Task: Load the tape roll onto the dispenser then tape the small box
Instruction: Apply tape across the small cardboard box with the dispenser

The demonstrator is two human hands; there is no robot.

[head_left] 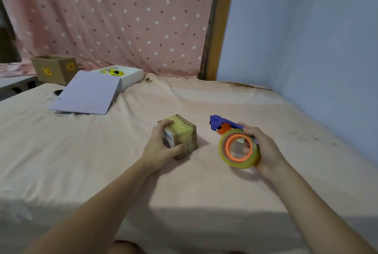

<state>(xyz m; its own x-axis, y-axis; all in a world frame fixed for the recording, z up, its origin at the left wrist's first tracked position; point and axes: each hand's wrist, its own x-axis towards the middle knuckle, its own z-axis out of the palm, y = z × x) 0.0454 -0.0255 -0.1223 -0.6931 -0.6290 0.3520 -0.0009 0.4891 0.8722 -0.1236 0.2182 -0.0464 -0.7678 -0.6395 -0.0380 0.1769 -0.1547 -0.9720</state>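
Note:
A small brown cardboard box (184,137) with yellowish tape on top and a white label on its side rests on the peach sheet. My left hand (158,147) grips it from the left side. To its right, my right hand (263,149) holds a blue tape dispenser (219,122) with an orange hub. A clear yellowish tape roll (239,149) sits on that orange hub. The dispenser's blue head points toward the box, a short gap away from it.
A white open box (131,77) holding a yellow item (114,72) lies at the back left, its white lid (86,93) leaning beside it. A larger brown carton (54,68) stands further left. A blue wall (306,38) borders the right; a dotted pink curtain (112,18) hangs behind.

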